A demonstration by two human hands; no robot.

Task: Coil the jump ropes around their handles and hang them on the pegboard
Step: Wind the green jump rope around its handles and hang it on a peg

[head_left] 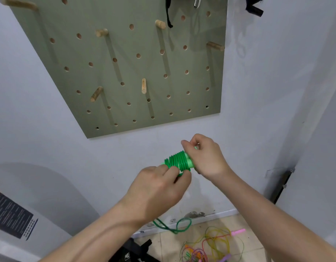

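A green jump rope point(177, 160) is wound in tight turns around its pale green handles, held below the pegboard. My right hand point(205, 156) grips the right end of the handles, fingers curled over them. My left hand point(161, 188) pinches the rope at the lower left of the coil. A loose loop of the green rope point(179, 226) hangs down near the floor. The olive pegboard point(125, 72) on the wall carries several wooden pegs, such as one peg point(144, 86) low in the middle.
A tangle of yellow, orange and pink jump ropes point(210, 246) lies on the tiled floor, with a pink handle point(238, 232) beside it. Black straps point(169, 12) hang at the pegboard's top. A black object point(133, 252) sits at the bottom. A printed label point(10, 214) is at left.
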